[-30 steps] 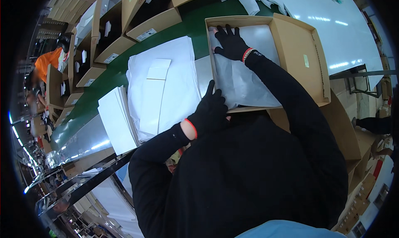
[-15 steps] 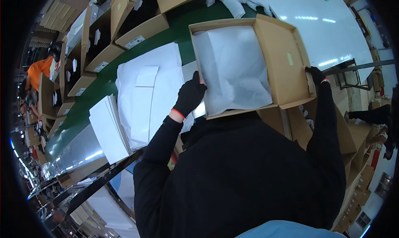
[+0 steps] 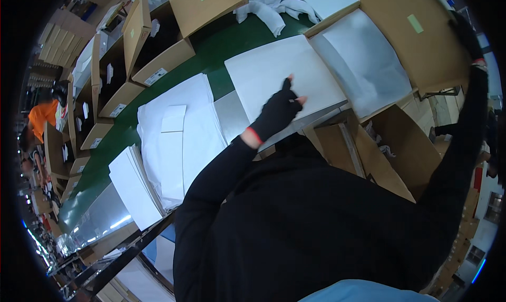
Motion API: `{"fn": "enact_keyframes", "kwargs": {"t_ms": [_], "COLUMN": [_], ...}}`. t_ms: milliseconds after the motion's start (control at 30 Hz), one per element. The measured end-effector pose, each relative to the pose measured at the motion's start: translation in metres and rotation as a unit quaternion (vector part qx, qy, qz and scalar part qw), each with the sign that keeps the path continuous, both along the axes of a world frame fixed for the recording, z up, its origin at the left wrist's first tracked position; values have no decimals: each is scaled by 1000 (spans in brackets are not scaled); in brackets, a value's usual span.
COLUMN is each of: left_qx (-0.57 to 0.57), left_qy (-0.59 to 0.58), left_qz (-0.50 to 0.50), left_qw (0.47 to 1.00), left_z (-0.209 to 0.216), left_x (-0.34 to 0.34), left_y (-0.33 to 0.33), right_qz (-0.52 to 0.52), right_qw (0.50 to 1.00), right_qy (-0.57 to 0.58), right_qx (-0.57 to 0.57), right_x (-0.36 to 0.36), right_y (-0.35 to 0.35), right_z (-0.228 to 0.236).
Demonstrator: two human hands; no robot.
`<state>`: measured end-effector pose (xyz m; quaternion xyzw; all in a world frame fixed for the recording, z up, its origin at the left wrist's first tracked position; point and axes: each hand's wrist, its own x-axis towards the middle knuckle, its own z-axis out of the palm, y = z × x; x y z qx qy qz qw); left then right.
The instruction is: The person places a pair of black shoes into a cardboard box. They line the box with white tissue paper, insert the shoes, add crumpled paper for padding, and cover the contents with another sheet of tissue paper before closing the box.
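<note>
My left hand (image 3: 282, 108), in a black glove with bare fingertips, is over the near part of a flat white sheet or stack (image 3: 279, 70). Its index finger and thumb stretch apart, with nothing held. To the right lies an open cardboard box (image 3: 333, 21), with translucent white wrapping (image 3: 366, 59) covering whatever is inside. The box's lid (image 3: 440, 43) is folded back to the right and has a pale green sticker. At the lid's outer edge, my right hand (image 3: 466, 38), gloved in black, grips it; the fingers are partly lost in shadow.
White paper sheets (image 3: 197, 112) and a narrower white stack (image 3: 134, 188) lie to the left. Several open cardboard boxes (image 3: 163, 64) line the far side of the green table (image 3: 216, 59). More open boxes (image 3: 406, 149) stand near my right side. A person in orange (image 3: 42, 114) is far left.
The open box has moved to the right, away from my left hand, uncovering the white sheet or stack. My left hand has let go of the box's edge; my right arm has reached farther out with the lid.
</note>
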<state>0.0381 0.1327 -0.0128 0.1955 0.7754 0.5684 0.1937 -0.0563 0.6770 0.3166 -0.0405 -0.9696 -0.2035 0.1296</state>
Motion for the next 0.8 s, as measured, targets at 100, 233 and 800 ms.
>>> {"fn": "enact_keyframes", "kwargs": {"t_ms": [100,233,800], "left_qx": [38,26,-505], "left_qy": [-60,-63,220], "left_qz": [75,207,376], "left_qw": [995,976,745], "left_z": [-35,-69,-139], "left_x": [9,48,106], "left_y": [-56,-141,-235], "right_qz": [113,5,91], "right_qw": [993,972,985], "right_qy": [-34,-138,-19], "right_qx": [-4,-191,-148], "right_x": [13,41,-24], "right_y": [-39,-164,-105], "right_z": [-125,-271,-377]}}
